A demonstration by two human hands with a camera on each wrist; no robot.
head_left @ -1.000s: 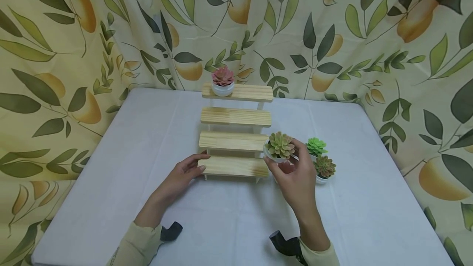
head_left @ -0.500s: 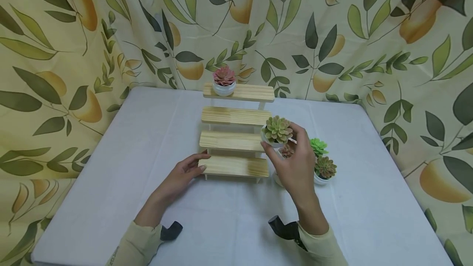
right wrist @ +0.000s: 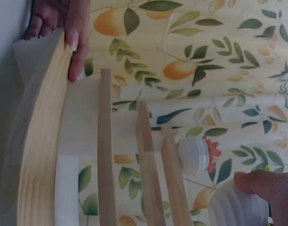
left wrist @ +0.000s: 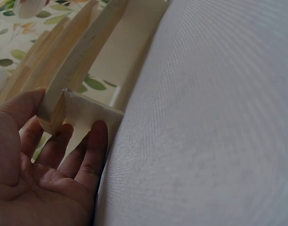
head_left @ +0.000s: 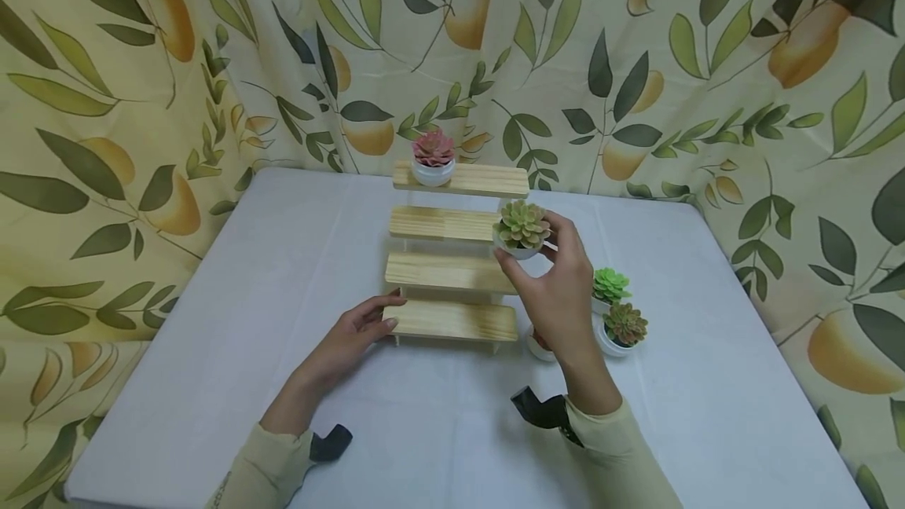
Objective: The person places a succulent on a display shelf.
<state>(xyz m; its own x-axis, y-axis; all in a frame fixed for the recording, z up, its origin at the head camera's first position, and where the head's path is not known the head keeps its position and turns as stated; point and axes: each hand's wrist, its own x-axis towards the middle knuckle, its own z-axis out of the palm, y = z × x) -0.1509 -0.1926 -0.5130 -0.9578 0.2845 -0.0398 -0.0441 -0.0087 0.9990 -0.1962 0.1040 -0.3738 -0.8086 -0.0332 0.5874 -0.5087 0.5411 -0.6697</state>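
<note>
A tiered wooden display stand with pale plank shelves stands mid-table. My left hand grips the left end of its lowest plank, thumb on one face and fingers against the end and the white side support. My right hand pinches the white pot of a green succulent with reddish leaf tips, raised at the right end of the second plank from the top. In the right wrist view, the thumb lies against this ribbed white pot. A pink potted succulent sits at the left of the top plank.
Right of the stand, a bright green potted succulent and a brownish-green one stand together on the white-covered table. Another white pot is partly hidden behind my right wrist. A leaf-and-fruit patterned curtain hangs behind.
My right hand has lifted the green succulent up and slightly left, from beside the lower planks to the second plank from the top. My left hand keeps its grip on the stand.
</note>
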